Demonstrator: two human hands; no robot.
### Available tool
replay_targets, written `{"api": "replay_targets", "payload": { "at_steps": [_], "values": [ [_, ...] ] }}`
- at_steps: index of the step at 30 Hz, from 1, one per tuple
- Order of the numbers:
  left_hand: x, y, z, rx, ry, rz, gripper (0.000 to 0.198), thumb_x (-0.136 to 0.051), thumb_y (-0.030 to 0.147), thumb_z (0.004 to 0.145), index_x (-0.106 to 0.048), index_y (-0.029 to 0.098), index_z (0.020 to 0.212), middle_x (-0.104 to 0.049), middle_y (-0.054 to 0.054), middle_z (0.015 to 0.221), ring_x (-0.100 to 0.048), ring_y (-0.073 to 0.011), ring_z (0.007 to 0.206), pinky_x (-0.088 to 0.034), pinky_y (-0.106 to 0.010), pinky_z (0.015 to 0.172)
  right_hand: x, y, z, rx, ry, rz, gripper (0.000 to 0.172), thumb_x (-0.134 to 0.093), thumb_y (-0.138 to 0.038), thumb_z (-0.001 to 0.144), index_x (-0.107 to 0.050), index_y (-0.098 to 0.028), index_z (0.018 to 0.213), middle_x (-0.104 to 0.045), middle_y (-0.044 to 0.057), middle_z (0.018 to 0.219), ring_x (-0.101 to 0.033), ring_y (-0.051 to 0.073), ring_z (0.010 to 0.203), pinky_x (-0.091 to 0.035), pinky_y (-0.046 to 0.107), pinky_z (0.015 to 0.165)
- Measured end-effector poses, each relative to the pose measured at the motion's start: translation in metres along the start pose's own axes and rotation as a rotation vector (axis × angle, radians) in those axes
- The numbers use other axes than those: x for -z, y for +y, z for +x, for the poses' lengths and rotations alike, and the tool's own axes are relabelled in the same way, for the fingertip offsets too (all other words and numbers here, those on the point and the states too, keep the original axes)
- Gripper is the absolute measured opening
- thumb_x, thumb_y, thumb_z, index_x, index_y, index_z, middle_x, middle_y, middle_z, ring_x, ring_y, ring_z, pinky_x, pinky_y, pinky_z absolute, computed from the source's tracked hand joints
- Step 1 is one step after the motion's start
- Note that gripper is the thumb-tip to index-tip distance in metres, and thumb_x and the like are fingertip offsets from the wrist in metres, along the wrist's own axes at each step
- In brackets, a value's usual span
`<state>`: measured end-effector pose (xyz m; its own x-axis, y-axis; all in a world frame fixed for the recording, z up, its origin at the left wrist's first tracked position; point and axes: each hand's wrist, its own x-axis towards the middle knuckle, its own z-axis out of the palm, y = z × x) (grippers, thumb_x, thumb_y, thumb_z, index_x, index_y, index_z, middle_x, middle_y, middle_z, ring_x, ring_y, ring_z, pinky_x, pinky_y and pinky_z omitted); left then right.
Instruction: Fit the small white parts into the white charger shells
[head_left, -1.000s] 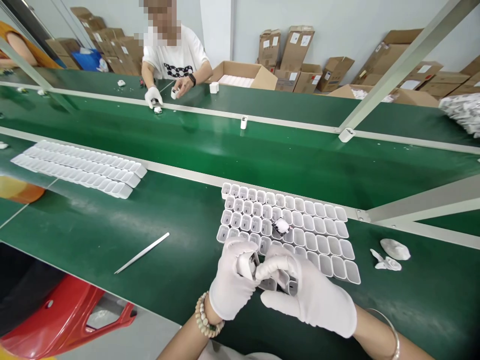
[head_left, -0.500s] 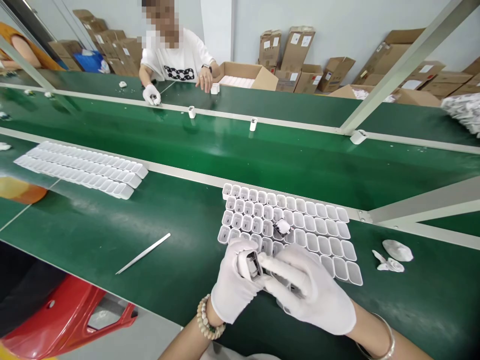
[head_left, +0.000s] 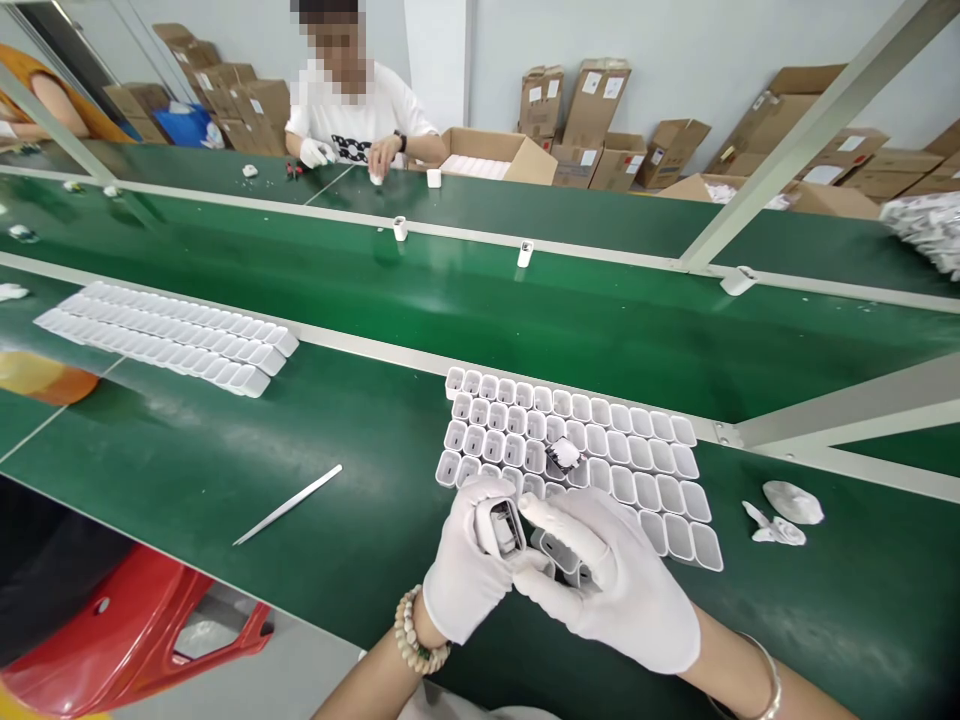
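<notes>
Both my hands wear white gloves and work close together at the near edge of the green table. My left hand (head_left: 469, 575) is closed around a small white casing (head_left: 502, 527) with its open end facing up. My right hand (head_left: 611, 585) touches that casing with its index finger and curls over a few more white casings beneath it. Just beyond my hands stands a block of several rows of white casings (head_left: 600, 450). One casing in the block holds a dark insert (head_left: 564, 455).
Metal tweezers (head_left: 287, 505) lie to the left. A second block of white casings (head_left: 165, 335) sits far left. White scraps (head_left: 784, 510) lie right. Single casings (head_left: 524, 253) ride the belt. A person across the belt handles parts; cardboard boxes (head_left: 491, 152) stand behind.
My hands stayed in place while the right index finger shifted over the casing's open end. Casings on the belt drifted right. The person opposite pulled both hands back towards themselves.
</notes>
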<state>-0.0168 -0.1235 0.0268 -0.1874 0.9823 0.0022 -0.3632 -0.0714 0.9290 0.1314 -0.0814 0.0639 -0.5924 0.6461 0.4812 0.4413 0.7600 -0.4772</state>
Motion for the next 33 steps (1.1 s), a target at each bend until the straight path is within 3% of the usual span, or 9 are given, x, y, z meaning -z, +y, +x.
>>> {"api": "replay_targets", "payload": {
  "at_steps": [4, 9, 13, 16, 21, 25, 28, 30, 33],
  "values": [
    [0.0, -0.003, -0.003, 0.032, -0.029, -0.036, 0.051, -0.085, 0.021, 0.071, -0.057, 0.025, 0.113, -0.064, 0.0, 0.092, -0.065, -0.0143, 0.076, -0.056, -0.026, 0.072, -0.002, -0.001, 0.001, 0.063, -0.027, -0.063, 0.035, -0.061, -0.021, 0.088, -0.052, -0.018, 0.122, -0.06, 0.001, 0.073, -0.05, 0.016, 0.06, -0.043, 0.031, 0.057],
    [0.008, -0.02, -0.008, -0.183, -0.074, 0.231, 0.065, -0.077, 0.027, 0.082, -0.043, 0.027, 0.137, -0.064, -0.003, 0.102, -0.067, -0.0165, 0.084, -0.058, -0.033, 0.084, -0.009, 0.0, 0.0, 0.113, 0.045, -0.157, 0.031, -0.061, -0.026, 0.09, -0.052, -0.016, 0.118, -0.062, 0.003, 0.075, -0.051, 0.017, 0.061, -0.043, 0.032, 0.059],
    [0.013, -0.04, -0.012, -0.381, -0.04, 0.565, 0.06, -0.064, 0.03, 0.091, -0.037, 0.024, 0.144, -0.064, -0.009, 0.11, -0.068, -0.0225, 0.091, -0.058, -0.041, 0.09, -0.021, -0.003, -0.004, 0.043, 0.107, -0.208, 0.029, -0.055, -0.027, 0.094, -0.048, -0.015, 0.119, -0.06, 0.002, 0.07, -0.05, 0.017, 0.058, -0.043, 0.032, 0.057],
    [0.01, -0.05, -0.014, -0.443, 0.017, 0.63, 0.05, -0.056, 0.025, 0.095, -0.041, 0.023, 0.142, -0.058, -0.014, 0.124, -0.063, -0.0276, 0.111, -0.056, -0.044, 0.096, -0.029, -0.004, -0.006, -0.007, 0.198, -0.162, 0.027, -0.052, -0.024, 0.095, -0.045, -0.018, 0.121, -0.058, 0.001, 0.07, -0.05, 0.017, 0.057, -0.045, 0.032, 0.056],
    [0.004, -0.049, -0.012, -0.535, 0.002, 0.716, 0.052, -0.044, 0.019, 0.099, -0.03, 0.019, 0.149, -0.056, -0.015, 0.12, -0.062, -0.0254, 0.11, -0.057, -0.043, 0.095, -0.033, -0.002, -0.006, -0.106, 0.123, 0.002, 0.017, -0.049, -0.022, 0.095, -0.053, -0.024, 0.111, -0.054, -0.003, 0.066, -0.051, 0.014, 0.053, -0.045, 0.029, 0.053],
    [0.0, -0.036, -0.011, -0.522, -0.036, 0.742, 0.066, -0.05, 0.015, 0.093, -0.02, 0.018, 0.152, -0.053, -0.019, 0.129, -0.062, -0.0269, 0.112, -0.058, -0.041, 0.091, -0.026, 0.001, -0.007, -0.15, 0.127, 0.148, 0.021, -0.054, -0.026, 0.094, -0.053, -0.028, 0.115, -0.061, -0.002, 0.073, -0.059, 0.016, 0.058, -0.051, 0.031, 0.057],
    [0.004, -0.017, -0.008, -0.396, -0.089, 0.768, 0.073, -0.058, 0.015, 0.088, -0.022, 0.021, 0.152, -0.057, -0.016, 0.126, -0.066, -0.0216, 0.094, -0.061, -0.037, 0.083, -0.007, 0.016, 0.002, -0.29, 0.077, 0.189, 0.026, -0.058, -0.037, 0.093, -0.058, -0.027, 0.117, -0.07, 0.004, 0.088, -0.068, 0.02, 0.073, -0.057, 0.035, 0.064],
    [0.013, -0.004, -0.006, -0.282, -0.099, 0.827, 0.067, -0.06, 0.015, 0.086, -0.032, 0.024, 0.147, -0.062, -0.01, 0.114, -0.065, -0.0181, 0.082, -0.061, -0.037, 0.081, 0.01, 0.038, 0.017, -0.452, 0.043, 0.12, 0.039, -0.063, -0.046, 0.09, -0.06, -0.025, 0.122, -0.072, 0.007, 0.103, -0.07, 0.024, 0.085, -0.058, 0.039, 0.072],
    [0.03, 0.005, -0.007, -0.197, -0.159, 0.956, 0.055, -0.067, 0.018, 0.082, -0.05, 0.025, 0.133, -0.065, -0.008, 0.112, -0.066, -0.0207, 0.087, -0.06, -0.041, 0.084, 0.033, 0.09, 0.049, -0.674, -0.007, -0.083, 0.061, -0.064, -0.054, 0.087, -0.052, -0.022, 0.138, -0.073, 0.008, 0.111, -0.071, 0.025, 0.092, -0.057, 0.039, 0.082]
  ]
}}
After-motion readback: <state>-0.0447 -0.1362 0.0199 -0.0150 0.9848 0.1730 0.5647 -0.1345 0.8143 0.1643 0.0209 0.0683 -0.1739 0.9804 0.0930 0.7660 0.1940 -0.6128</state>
